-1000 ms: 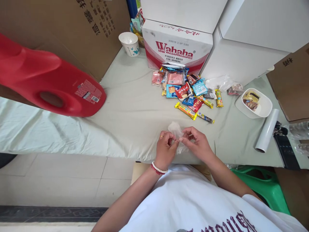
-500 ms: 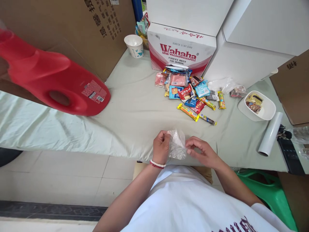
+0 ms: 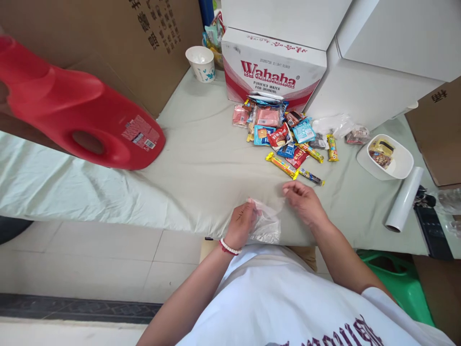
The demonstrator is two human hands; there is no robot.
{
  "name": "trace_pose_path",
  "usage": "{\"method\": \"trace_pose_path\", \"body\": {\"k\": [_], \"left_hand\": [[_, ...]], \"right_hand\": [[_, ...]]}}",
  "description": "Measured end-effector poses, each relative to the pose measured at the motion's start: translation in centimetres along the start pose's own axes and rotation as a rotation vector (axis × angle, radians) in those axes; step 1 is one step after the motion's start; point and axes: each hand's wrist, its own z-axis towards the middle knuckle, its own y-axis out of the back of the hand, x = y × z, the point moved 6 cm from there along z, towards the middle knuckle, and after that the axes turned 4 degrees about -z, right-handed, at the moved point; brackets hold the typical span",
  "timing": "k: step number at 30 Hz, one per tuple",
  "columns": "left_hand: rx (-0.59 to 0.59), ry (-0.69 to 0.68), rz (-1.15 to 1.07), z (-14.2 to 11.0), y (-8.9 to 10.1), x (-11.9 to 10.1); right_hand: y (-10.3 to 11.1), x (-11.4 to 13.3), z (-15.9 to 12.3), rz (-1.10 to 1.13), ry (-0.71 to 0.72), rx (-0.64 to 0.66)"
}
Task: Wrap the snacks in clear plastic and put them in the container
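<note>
A clear, crinkled plastic bag (image 3: 268,228) hangs between my hands at the table's front edge. My left hand (image 3: 243,223), with bead bracelets at the wrist, is closed around one side of it. On the other side my right hand (image 3: 304,202) is raised, thumb and fingertips pinched together at what looks like the bag's upper edge; the thin film is hard to make out there. Just beyond my right fingertips lie a yellow snack stick (image 3: 281,166) and a dark wrapped stick (image 3: 311,177). Behind them is a pile of packaged snacks (image 3: 281,137).
A large red jug (image 3: 118,125) stands at the left, a paper cup (image 3: 201,65) at the back. The Wahaba-side water carton (image 3: 273,67) backs the snacks. At right are a white tub (image 3: 399,163) holding snacks, a white roll (image 3: 403,202) and a green stool (image 3: 410,293).
My right hand has moved up and away from my left, and the bag is spread wider between them. My left hand has turned slightly, still gripping the bag.
</note>
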Motion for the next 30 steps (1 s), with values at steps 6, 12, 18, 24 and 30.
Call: {"method": "trace_pose_path", "body": {"k": [6, 12, 18, 24, 30], "left_hand": [[-0.111, -0.017, 0.085, -0.3, 0.8, -1.1], [-0.058, -0.048, 0.089, -0.9, -0.8, -1.5], [-0.214, 0.057, -0.150, -0.7, 0.7, -0.9], [-0.149, 0.004, 0.020, -1.1, 0.4, -0.8], [-0.515, -0.296, 0.599, -2.6, 3.1, -3.8]], "right_hand": [[0.1, 0.6, -2.8, -0.225, 0.077, 0.134], [-3.3, 0.4, -3.4, -0.206, 0.084, 0.154], [-2.4, -0.6, -2.2, -0.072, -0.050, 0.066], [-3.2, -2.4, -2.9, -0.160, -0.058, 0.258], [-3.3, 0.3, -3.2, -0.371, 0.336, 0.198]]}}
